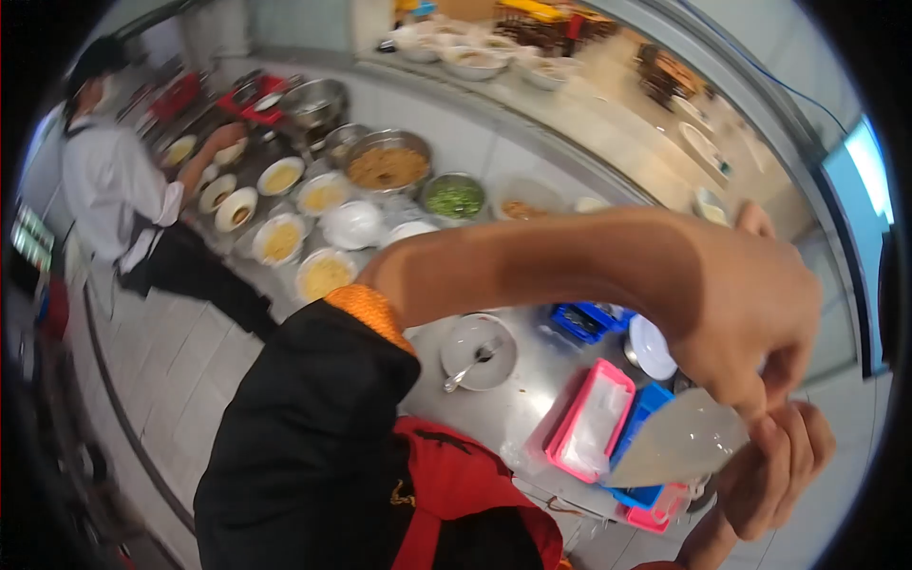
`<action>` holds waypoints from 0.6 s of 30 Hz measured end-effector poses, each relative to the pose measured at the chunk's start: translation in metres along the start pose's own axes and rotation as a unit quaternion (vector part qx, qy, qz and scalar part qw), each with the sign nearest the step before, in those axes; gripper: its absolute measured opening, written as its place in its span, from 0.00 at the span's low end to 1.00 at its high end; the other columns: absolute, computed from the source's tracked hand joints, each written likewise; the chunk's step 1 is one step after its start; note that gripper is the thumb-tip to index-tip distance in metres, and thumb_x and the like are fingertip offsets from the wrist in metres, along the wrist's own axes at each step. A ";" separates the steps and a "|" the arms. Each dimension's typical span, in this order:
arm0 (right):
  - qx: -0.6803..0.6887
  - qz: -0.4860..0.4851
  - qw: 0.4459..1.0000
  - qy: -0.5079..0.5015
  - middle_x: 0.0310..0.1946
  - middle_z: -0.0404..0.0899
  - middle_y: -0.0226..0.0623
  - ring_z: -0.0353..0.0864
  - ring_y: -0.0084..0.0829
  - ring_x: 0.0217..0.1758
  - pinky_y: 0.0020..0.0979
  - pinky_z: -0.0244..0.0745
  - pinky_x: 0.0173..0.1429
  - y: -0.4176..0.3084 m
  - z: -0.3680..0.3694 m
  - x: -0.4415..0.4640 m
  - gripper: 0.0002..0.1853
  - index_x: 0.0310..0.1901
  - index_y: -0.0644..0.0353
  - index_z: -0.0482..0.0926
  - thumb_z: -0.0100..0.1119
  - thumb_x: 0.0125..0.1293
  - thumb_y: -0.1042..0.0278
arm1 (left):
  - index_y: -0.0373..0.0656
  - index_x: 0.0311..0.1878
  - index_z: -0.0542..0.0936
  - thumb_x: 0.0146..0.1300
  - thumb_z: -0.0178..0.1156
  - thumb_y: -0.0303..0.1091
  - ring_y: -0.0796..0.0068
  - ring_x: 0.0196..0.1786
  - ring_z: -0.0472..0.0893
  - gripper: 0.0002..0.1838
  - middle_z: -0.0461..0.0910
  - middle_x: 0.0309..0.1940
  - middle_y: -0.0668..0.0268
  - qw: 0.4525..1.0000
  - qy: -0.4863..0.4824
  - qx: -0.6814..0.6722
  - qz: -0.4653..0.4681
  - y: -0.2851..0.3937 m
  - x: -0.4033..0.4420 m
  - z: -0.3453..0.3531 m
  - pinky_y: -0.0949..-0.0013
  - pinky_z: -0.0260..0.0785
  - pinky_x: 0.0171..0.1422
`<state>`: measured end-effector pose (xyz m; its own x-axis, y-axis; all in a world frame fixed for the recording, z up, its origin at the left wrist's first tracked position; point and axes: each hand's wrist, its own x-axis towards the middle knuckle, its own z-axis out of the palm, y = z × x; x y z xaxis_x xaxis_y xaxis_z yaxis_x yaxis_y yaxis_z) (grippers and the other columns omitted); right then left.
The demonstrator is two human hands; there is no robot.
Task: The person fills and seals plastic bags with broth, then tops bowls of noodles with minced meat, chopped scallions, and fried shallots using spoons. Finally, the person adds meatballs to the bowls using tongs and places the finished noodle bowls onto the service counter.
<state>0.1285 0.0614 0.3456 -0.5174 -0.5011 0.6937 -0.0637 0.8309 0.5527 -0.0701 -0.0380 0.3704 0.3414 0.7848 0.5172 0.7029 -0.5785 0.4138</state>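
Note:
A clear plastic bag [679, 442] holding a pale, cloudy liquid hangs tilted at the right. My left hand [750, 328] comes across from the left and has its fingers closed at the gathered top of the bag. Just below it, my right hand [779, 465] pinches the same top, with curled fingers close to those of the left. Behind the bag, a blue basket [651, 404] and a pink basket [594, 418] with clear plastic bags inside stand on the metal table [503, 408]. The twisted neck is partly hidden by my fingers.
A white bowl [480, 351] with a spoon sits mid-table. Noodle bowls [326, 275], a large metal bowl of brown food [388, 161] and chopped greens [454, 198] stand farther back. A co-worker [119, 190] reaches over bowls at left. A ledge [570, 114] runs behind.

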 end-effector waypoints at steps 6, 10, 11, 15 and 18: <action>0.188 0.086 0.978 0.025 0.31 0.76 0.52 0.73 0.45 0.36 0.39 0.68 0.35 -0.021 0.034 -0.015 0.15 0.35 0.72 0.73 0.60 0.42 0.81 | 0.52 0.20 0.83 0.44 0.62 0.39 0.64 0.44 0.64 0.05 0.72 0.22 0.72 0.991 0.112 -0.077 0.015 -0.026 -0.034 0.049 0.58 0.48 0.49; 0.269 0.191 0.944 -0.033 0.29 0.71 0.45 0.67 0.39 0.34 0.33 0.62 0.39 -0.045 0.056 -0.042 0.12 0.33 0.67 0.69 0.56 0.43 0.80 | 0.53 0.21 0.83 0.44 0.63 0.40 0.65 0.48 0.60 0.05 0.64 0.39 0.69 0.969 0.196 -0.147 -0.030 -0.046 -0.063 0.098 0.60 0.46 0.50; 0.284 0.215 0.931 -0.077 0.30 0.67 0.41 0.66 0.34 0.34 0.30 0.61 0.42 -0.050 0.056 -0.043 0.07 0.32 0.65 0.67 0.55 0.52 0.80 | 0.53 0.21 0.83 0.44 0.63 0.40 0.65 0.49 0.59 0.04 0.61 0.42 0.69 0.967 0.174 -0.173 -0.069 -0.049 -0.068 0.109 0.61 0.45 0.50; 0.398 0.389 0.813 -0.171 0.33 0.66 0.41 0.67 0.27 0.36 0.25 0.62 0.43 -0.069 0.055 -0.077 0.10 0.34 0.65 0.66 0.51 0.68 0.68 | 0.52 0.24 0.82 0.43 0.65 0.41 0.64 0.50 0.58 0.06 0.61 0.45 0.66 0.946 0.198 -0.223 -0.128 -0.057 -0.086 0.158 0.60 0.45 0.51; 0.412 0.425 0.783 -0.191 0.33 0.67 0.39 0.67 0.26 0.37 0.24 0.63 0.44 -0.073 0.058 -0.091 0.08 0.34 0.65 0.67 0.53 0.67 0.71 | 0.49 0.21 0.81 0.37 0.69 0.45 0.62 0.51 0.59 0.12 0.61 0.46 0.64 0.933 0.244 -0.217 -0.153 -0.054 -0.090 0.185 0.62 0.46 0.50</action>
<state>0.1308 0.0598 0.2153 -0.8793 0.2956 0.3736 -0.0056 0.7777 -0.6287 -0.0238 -0.0366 0.1629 -0.2320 0.7944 0.5613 0.3669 -0.4629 0.8069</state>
